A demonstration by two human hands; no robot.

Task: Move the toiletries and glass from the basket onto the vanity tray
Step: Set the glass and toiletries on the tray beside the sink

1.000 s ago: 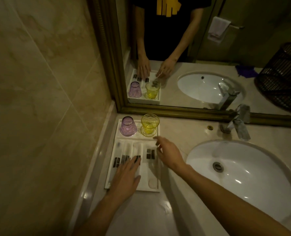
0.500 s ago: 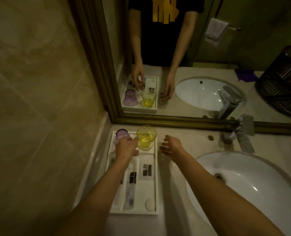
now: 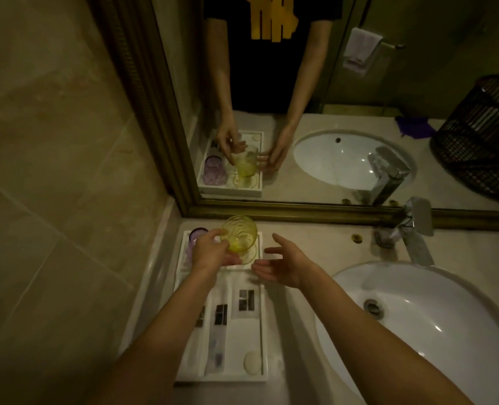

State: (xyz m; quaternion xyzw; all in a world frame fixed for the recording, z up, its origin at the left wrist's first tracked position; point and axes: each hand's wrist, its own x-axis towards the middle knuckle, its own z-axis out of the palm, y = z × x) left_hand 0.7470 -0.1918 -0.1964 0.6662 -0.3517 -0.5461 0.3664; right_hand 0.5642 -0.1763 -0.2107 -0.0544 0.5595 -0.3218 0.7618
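Yellow glass (image 3: pixel 238 235), ribbed and see-through, lifted and tipped just above the far right corner of the vanity tray (image 3: pixel 264 331), mouth leaning toward the camera. Probably light, but hard, smooth and breakable: likely slippery at the wall, unforgiving if knocked on the tray rim or the stone counter. Best taken round the bowl with fingers spread on both sides, or low at the foot; not by the thin lip. Round coaster-like recess visible below it on the tray, seemingly its seat.

Left hand (image 3: pixel 210 254) closed round the near side of the yellow glass, thumb and fingers wrapped on the wall, carrying its weight. Right hand (image 3: pixel 283 266) wide open just right of the glass, palm turned inward, fingers loosely spread, holding nothing and touching nothing, over the right edge of the tray.

Purple glass (image 3: pixel 197 238) standing at the far left corner of the tray, partly hidden behind the left hand. Wrapped toiletries (image 3: pixel 220 331) lying lengthwise in the near slots; small pale soap (image 3: pixel 251 363) at the near right corner. Sink (image 3: pixel 432 325) to the right of the tray, tap (image 3: pixel 414 229) beyond it against the mirror frame. Dark basket (image 3: pixel 482 135) seen only as a mirror reflection.
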